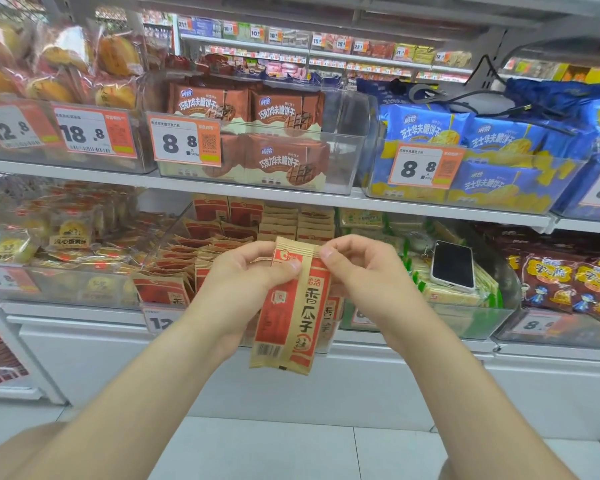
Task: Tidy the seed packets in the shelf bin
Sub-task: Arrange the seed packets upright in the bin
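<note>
A tan and red seed packet [293,306] hangs upright in front of the lower shelf. My left hand [243,275] pinches its top left corner. My right hand [361,268] pinches the top right corner. Behind them stands a clear shelf bin [167,244] holding several more red and tan seed packets [201,261]. Some of those stand in rows at the back; others lean loosely at the front left. The held packet hides the bin's front middle.
A phone [452,265] lies on green packets in the bin to the right. Above, clear bins hold brown biscuit packs [278,133] and blue biscuit packs [465,147]. Orange price tags hang on the bin fronts. White floor tiles lie below.
</note>
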The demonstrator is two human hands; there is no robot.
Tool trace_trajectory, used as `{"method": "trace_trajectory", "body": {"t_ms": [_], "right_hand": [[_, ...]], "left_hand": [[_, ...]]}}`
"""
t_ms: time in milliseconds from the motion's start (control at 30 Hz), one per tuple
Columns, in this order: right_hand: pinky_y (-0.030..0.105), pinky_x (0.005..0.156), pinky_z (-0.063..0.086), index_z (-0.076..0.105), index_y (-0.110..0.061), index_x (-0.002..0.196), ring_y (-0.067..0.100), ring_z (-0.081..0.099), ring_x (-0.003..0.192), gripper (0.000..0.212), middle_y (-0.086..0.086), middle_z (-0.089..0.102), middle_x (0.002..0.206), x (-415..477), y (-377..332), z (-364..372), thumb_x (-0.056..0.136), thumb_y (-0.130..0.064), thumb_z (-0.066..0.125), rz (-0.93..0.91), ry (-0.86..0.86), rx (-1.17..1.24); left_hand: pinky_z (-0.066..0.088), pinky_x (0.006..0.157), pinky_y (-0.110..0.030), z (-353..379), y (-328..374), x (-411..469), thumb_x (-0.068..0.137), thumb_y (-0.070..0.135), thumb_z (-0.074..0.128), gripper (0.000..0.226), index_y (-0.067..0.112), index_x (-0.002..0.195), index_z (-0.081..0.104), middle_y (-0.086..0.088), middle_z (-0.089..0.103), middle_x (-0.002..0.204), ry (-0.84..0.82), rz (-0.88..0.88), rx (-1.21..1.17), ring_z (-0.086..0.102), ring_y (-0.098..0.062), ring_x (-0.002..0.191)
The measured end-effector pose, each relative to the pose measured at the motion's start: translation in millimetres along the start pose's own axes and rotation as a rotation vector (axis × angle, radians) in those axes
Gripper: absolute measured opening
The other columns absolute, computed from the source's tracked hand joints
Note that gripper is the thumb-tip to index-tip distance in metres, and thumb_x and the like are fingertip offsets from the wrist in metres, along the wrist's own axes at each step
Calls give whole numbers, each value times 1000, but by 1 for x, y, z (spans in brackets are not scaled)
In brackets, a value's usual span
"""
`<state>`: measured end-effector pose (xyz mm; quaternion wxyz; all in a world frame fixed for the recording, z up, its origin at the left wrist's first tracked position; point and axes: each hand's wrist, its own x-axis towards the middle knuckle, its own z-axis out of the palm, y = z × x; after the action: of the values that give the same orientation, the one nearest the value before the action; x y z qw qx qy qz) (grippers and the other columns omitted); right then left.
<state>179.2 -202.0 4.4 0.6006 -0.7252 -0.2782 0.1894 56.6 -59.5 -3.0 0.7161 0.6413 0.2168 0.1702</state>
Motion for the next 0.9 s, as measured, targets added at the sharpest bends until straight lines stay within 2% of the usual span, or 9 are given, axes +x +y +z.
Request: {"method": "trace_trajectory", "body": {"t_ms": [133, 267, 467, 600, 733, 833, 900], "right_hand": [[38, 83, 66, 77, -11, 111, 18, 81, 90, 14, 3, 83, 94, -2, -2, -2, 104, -21, 69, -1, 26, 102], [33, 78, 65, 78, -11, 110, 17, 81, 88, 16, 3, 83, 93, -3, -3, -3, 105, -22, 67, 9, 49, 111], [37, 80, 66, 77, -12, 109, 17, 81, 87, 15, 3, 83, 92, -5, -3, -4, 105, -22, 67, -8, 56, 104], [32, 77, 64, 78, -12, 109, 17, 81, 88, 15, 3, 83, 93, -5, -4, -4, 104, -23, 69, -16, 63, 140], [34, 82, 65, 80, -14, 106, 18, 81, 92, 14, 1, 83, 95, -5, -3, -4, 101, -25, 73, -9, -9, 88], [37, 81, 66, 81, -11, 98, 22, 80, 89, 11, 4, 83, 91, -6, -2, -2, 99, -21, 76, -57, 0, 0], [43, 79, 67, 81, -11, 91, 25, 80, 85, 12, 6, 82, 87, -6, -1, 0, 98, -21, 78, -92, 47, -55]], "left_hand": [[63, 91, -54, 11, -3, -1, 105, 25, 66, 21, 18, 120, 79, -10, 82, 110, 5, -16, -175, 81, -28, 100], [63, 93, -53, 12, 1, 1, 110, 24, 55, 29, 12, 122, 78, -14, 81, 114, -9, 25, -178, 79, -32, 106], [63, 90, -56, 9, 4, -1, 111, 19, 56, 23, 11, 121, 75, -16, 81, 109, -16, 44, -135, 80, -36, 101], [64, 88, -53, 11, 4, -3, 110, 20, 57, 23, 12, 121, 76, -16, 81, 110, -6, 51, -171, 80, -35, 101], [66, 84, -52, 12, 6, -4, 107, 17, 64, 20, 16, 125, 72, -12, 82, 109, 107, 130, -240, 81, -33, 99], [68, 74, -54, 8, 5, -3, 104, 16, 71, 15, 20, 116, 64, -7, 83, 97, 228, 272, -16, 82, -28, 85], [68, 74, -53, 5, 2, -1, 102, 16, 73, 10, 19, 106, 65, -1, 82, 90, 247, 365, 181, 81, -20, 81]]}}
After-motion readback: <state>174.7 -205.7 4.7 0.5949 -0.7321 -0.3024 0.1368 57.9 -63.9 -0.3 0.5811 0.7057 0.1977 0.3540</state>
